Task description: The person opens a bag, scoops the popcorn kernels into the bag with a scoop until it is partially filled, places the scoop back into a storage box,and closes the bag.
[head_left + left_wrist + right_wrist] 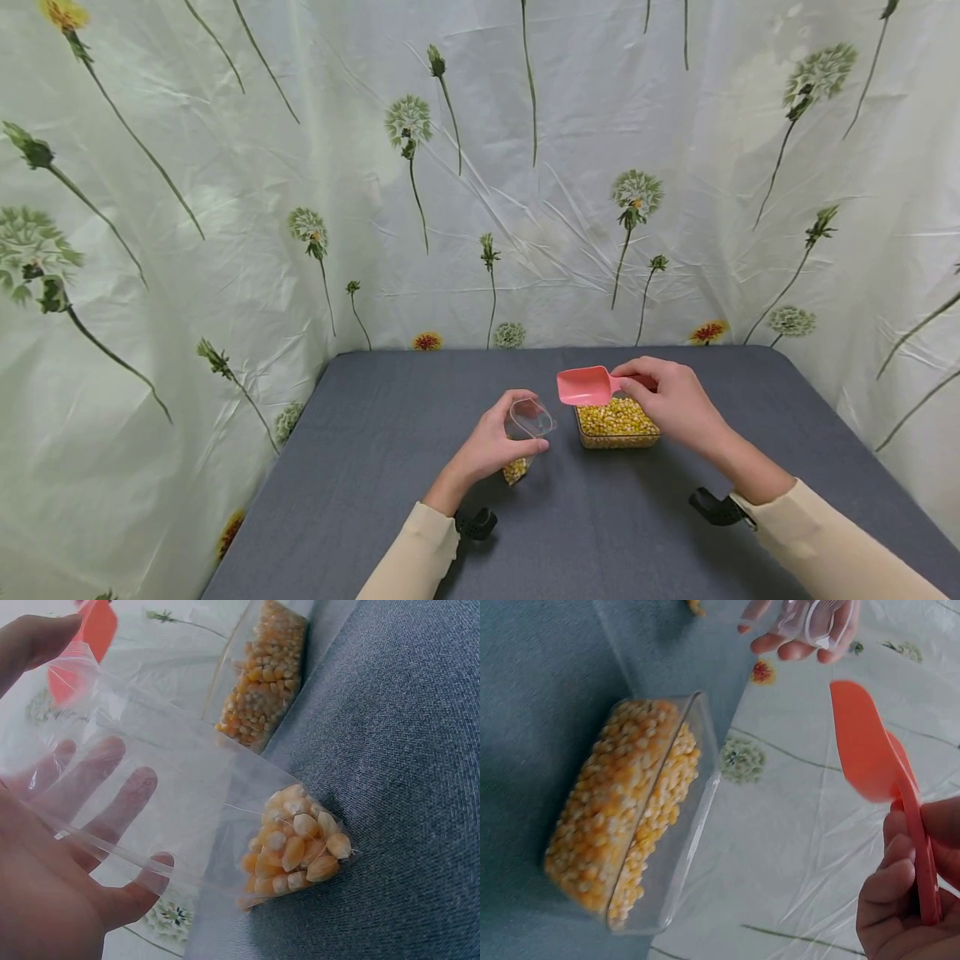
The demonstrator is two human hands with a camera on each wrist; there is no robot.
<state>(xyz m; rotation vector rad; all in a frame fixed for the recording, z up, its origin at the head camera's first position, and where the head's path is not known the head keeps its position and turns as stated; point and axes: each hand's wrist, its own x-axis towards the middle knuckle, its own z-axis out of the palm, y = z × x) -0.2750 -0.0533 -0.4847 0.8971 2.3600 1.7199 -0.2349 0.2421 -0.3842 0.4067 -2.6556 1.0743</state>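
Note:
My left hand (491,442) holds a clear plastic bag (531,419) by its upper part, the mouth spread wide. Yellow corn kernels (289,851) fill the bag's bottom corner, which is at the tabletop in the left wrist view. My right hand (678,404) grips the handle of a pink scoop (585,386); no kernels show in its bowl. The scoop is up in the air, right of the bag's mouth. Below and behind it stands a clear rectangular container (697,795) of corn kernels (607,802), apart from both hands.
A dark grey cloth covers the table (360,467). Behind it and at the sides hangs a pale curtain (465,200) printed with dandelions. Black wrist devices (477,523) sit on both of the person's forearms.

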